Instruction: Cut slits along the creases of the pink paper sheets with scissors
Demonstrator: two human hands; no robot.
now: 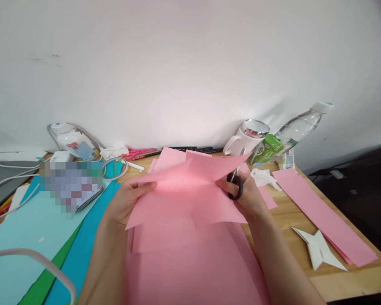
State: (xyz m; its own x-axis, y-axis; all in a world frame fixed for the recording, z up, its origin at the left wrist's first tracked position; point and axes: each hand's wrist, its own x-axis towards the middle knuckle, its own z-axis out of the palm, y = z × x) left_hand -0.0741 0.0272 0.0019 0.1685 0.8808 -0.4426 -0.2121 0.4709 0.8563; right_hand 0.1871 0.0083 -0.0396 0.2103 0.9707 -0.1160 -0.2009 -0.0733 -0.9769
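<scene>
A sheet of pink paper [180, 192] with creases and a notched or cut outline is held up between both hands. My left hand [127, 199] pinches its left side, thumb on top. My right hand [249, 197] grips its right side and also has a pair of scissors [239, 188] with black handles in its fingers. Most of the blades are hidden by the paper and hand. Beneath, more pink sheets [193, 271] lie stacked on the table.
Left: blue paper [71, 254], a phone [79, 190], cables and a white bottle [74, 140]. Along the wall: pink scissors [139, 152], pens, a white mug [246, 137], a green box [266, 148] and a water bottle [301, 125]. Right: pink strips [324, 216] and a white folded star [317, 250].
</scene>
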